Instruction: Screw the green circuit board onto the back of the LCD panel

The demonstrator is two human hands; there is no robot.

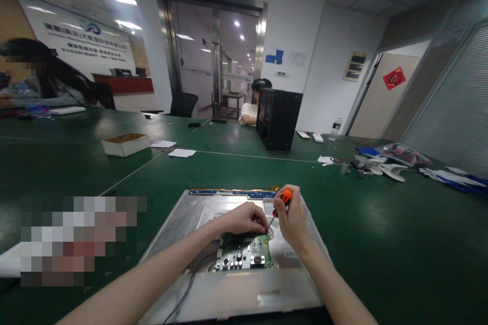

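A silver metal panel (229,294) lies flat on the green table (381,244) in front of me, with a green circuit board (244,256) mounted near its middle. My right hand (292,218) is closed round an orange-handled screwdriver (284,197), whose tip points down at the board's far right corner. My left hand (244,218) rests on the board's far edge beside the tip, fingers pinched together on something too small to make out.
A black computer case (278,118) stands mid-table with a person seated behind it. An open cardboard box (125,143) and papers lie to the left, plastic bags and white parts (392,162) to the right. Another person sits far left.
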